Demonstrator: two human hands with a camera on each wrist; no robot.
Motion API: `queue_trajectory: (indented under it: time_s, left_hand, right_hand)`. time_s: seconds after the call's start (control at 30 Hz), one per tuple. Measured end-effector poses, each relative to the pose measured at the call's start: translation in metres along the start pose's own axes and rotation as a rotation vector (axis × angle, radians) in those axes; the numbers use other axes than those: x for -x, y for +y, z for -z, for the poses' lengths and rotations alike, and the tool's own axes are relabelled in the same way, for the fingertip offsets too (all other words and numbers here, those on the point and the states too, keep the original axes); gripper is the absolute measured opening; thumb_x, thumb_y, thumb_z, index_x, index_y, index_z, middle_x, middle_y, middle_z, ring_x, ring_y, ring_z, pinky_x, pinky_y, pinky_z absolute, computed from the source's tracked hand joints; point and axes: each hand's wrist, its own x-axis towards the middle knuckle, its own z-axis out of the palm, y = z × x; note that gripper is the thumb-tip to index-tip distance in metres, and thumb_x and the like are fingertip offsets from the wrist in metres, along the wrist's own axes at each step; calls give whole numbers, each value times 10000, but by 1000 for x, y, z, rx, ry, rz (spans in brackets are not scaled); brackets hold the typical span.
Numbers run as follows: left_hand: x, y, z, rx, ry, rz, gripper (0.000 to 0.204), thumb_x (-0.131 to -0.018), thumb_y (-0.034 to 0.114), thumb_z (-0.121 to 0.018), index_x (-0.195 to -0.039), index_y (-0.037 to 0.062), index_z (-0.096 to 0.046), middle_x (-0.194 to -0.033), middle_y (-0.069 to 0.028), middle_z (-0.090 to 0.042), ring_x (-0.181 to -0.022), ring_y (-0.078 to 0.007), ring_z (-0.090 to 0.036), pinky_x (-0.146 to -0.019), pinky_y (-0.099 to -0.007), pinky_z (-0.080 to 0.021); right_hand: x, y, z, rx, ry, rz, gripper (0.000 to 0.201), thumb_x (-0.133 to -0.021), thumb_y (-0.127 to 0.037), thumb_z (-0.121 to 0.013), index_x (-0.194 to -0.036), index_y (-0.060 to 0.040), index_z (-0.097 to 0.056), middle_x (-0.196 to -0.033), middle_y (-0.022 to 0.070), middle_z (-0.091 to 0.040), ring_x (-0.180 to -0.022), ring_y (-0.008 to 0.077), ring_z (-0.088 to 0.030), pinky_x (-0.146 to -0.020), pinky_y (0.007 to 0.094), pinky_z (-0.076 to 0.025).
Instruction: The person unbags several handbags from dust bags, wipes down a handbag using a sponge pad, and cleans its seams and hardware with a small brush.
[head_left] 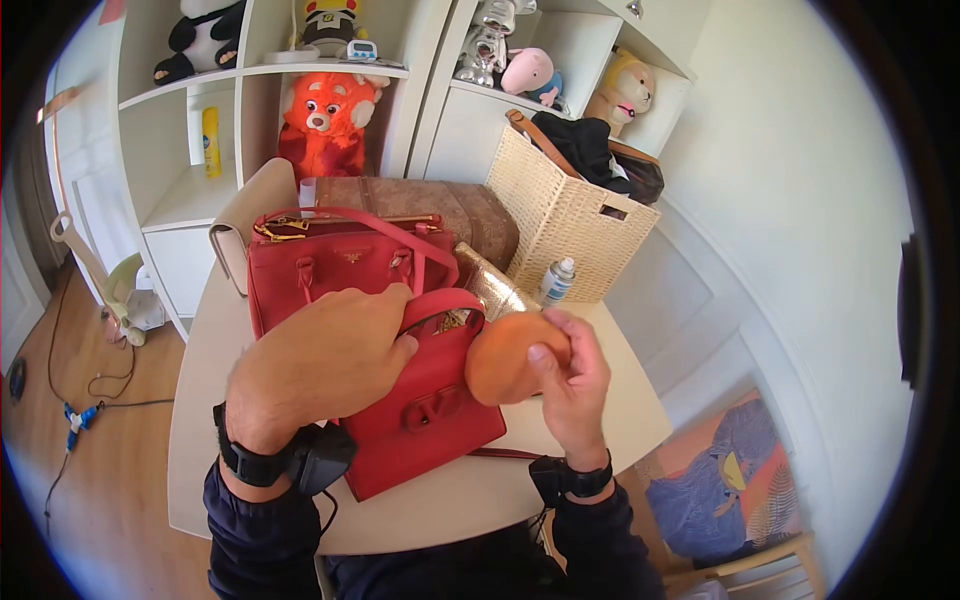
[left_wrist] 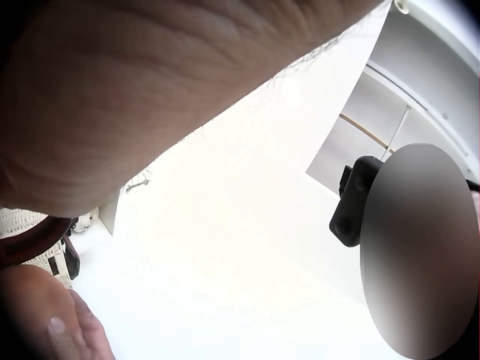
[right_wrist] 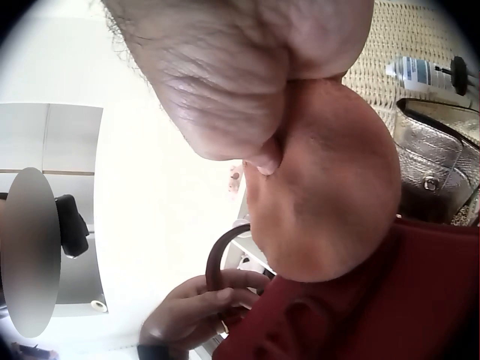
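Observation:
My left hand (head_left: pixel 325 350) grips the handle (head_left: pixel 445 305) of a small red handbag (head_left: pixel 425 440) with a V-shaped emblem on its front. The bag leans on the table in front of me. In the right wrist view, left-hand fingers curl round that handle (right_wrist: pixel 215 259). A round orange pad (head_left: pixel 512 360) is pinched between thumb and fingers of my right hand (head_left: pixel 580 385). It overlaps the bag's upper right edge in the head view. Seen from the right wrist, the pad (right_wrist: pixel 330 187) looks soft and slightly creased. A larger red handbag (head_left: pixel 345 265) stands just behind.
Past the bags are a brown patterned case (head_left: pixel 420 205), a gold metallic bag (head_left: pixel 490 285) and a small spray can (head_left: pixel 557 280). A woven basket (head_left: pixel 565 225) with dark items stands at the back right. Shelves with plush toys rise behind the pale table (head_left: pixel 210 440).

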Motion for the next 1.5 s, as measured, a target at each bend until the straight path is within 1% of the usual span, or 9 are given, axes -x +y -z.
queue_trajectory:
  time_s: [0.17, 0.4, 0.53, 0.73, 0.93, 1.03, 1.17, 1.27, 1.5]
  left_hand:
    - [2, -10, -10, -18, 102, -84, 359, -1066, 290, -622, -1243, -23, -620, -1000, -285, -737, -1019, -490, -698, -918, -565, -528]
    - [0, -1, 0, -18, -7, 18, 399, -1068, 292, -618, -1310, -26, -611, -1010, -292, -737, -1028, -492, -701, -934, -570, -529]
    - [2, -7, -6, -22, 65, -45, 362, -1067, 293, -620, -1254, -17, -617, -1012, -292, -739, -1031, -491, -702, -935, -571, -529]
    - [1, 2, 1, -16, 1, 35, 361, -1064, 292, -623, -1249, -17, -607, -1006, -290, -737, -1030, -492, -702, -928, -568, -533]
    - [3, -8, -7, -28, 76, -67, 342, -1064, 291, -623, -1220, -12, -599, -985, -287, -732, -1008, -496, -702, -913, -574, -531]
    - [2, -1, -4, -43, 54, -29, 348, -1063, 289, -623, -1227, -17, -598, -979, -289, -731, -1002, -500, -703, -907, -575, -531]
    - [1, -1, 0, -35, 20, 11, 354, -1062, 288, -622, -1224, -26, -594, -972, -290, -728, -998, -499, -702, -905, -573, -532]
    - [3, -3, -1, -20, 27, -6, 355, -1063, 288, -620, -1220, -29, -593, -973, -292, -728, -999, -500, -702, -906, -573, -532]
    - [1, -1, 1, -37, 0, 14, 360, -1060, 290, -623, -1217, -32, -596, -998, -295, -734, -1007, -498, -704, -911, -572, -534]
  right_hand:
    - [20, 23, 16, 131, -144, -91, 429, -1058, -60, -720, -1443, 72, -584, -1358, 121, -676, -1262, 179, -651, -1103, 327, -521]
    - [-1, 12, 10, 41, 32, -47, 403, -1062, -121, -735, -1413, 48, -631, -1366, 140, -701, -1264, 195, -657, -1117, 345, -511]
    - [22, 24, 13, 166, -191, -113, 419, -1049, -48, -715, -1437, 65, -607, -1341, 125, -692, -1252, 174, -658, -1104, 328, -517]
    - [-7, 16, 13, 89, 55, -85, 400, -1038, -76, -731, -1406, 50, -637, -1319, 143, -729, -1241, 196, -671, -1103, 347, -519]
    - [21, 23, 16, 145, -158, -203, 403, -1022, -73, -735, -1391, 65, -648, -1323, 155, -735, -1258, 203, -672, -1118, 355, -514]
    - [5, 26, 21, 110, 15, -143, 408, -1024, -79, -731, -1395, 67, -645, -1314, 157, -740, -1253, 206, -674, -1111, 354, -519]
    - [6, 24, 15, 95, 43, -145, 407, -1036, -40, -718, -1418, 62, -623, -1316, 115, -722, -1235, 180, -670, -1090, 330, -528]
    - [22, 23, 15, 194, -138, -194, 415, -1025, -81, -728, -1402, 69, -639, -1324, 161, -739, -1255, 212, -681, -1105, 348, -520]
    - [-3, 21, 5, 110, 71, -82, 416, -1035, -101, -737, -1404, 64, -638, -1337, 167, -735, -1260, 222, -680, -1115, 354, -514]
